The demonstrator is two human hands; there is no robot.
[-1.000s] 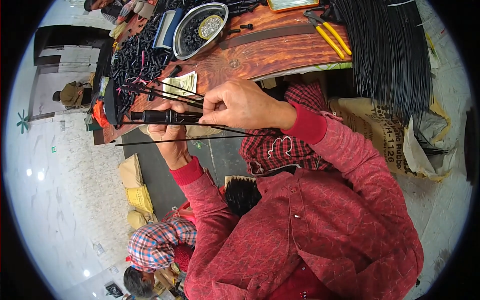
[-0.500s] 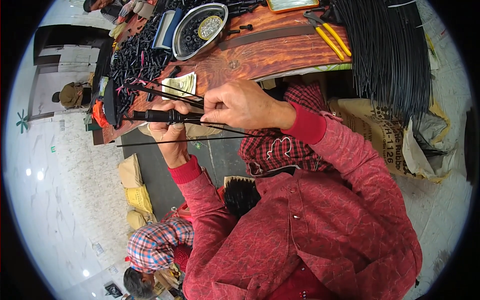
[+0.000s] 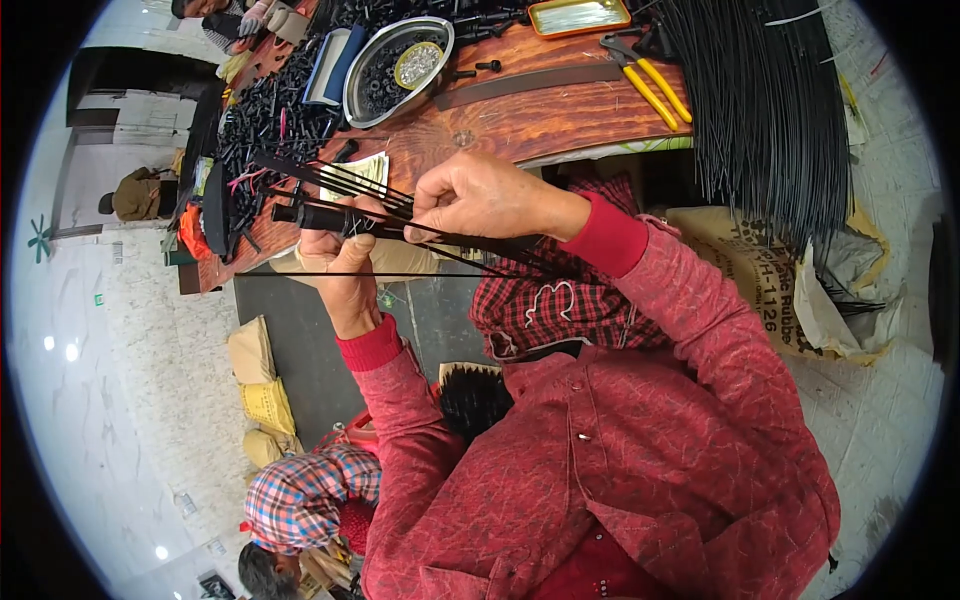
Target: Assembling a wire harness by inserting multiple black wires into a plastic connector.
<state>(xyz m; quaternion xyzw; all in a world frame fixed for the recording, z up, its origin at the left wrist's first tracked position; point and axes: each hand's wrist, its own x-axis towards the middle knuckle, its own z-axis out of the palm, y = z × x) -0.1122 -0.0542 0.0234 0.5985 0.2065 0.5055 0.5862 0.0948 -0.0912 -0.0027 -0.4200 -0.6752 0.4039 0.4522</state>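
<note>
My left hand [image 3: 345, 282] is closed round a black tubular fitting [image 3: 317, 217], which lies nearly level above the table's near edge. Thin black rods [image 3: 480, 243] spread from the fitting toward the right, and a bit of silvery wire [image 3: 358, 222] shows on it beside my left thumb. My right hand [image 3: 490, 198] is closed, its fingertips pinched at the rods just right of the fitting. What exactly lies between those fingertips is partly hidden. One long black rod [image 3: 400, 275] crosses below the others, in front of my left hand.
On the wooden table [image 3: 560, 120] are a metal bowl [image 3: 352, 95] of small black parts, yellow-handled pliers [image 3: 652, 92], a flat metal strip [image 3: 530, 86] and heaped black fittings [image 3: 262, 130]. Black rods [image 3: 765, 130] hang over the right end. A person in a checked shirt [image 3: 300, 495] sits at lower left.
The fitting has turned slightly in my left hand, bringing the silvery wire into view. My right hand has shifted slightly up and right, still at the rods. The whole view has moved a little.
</note>
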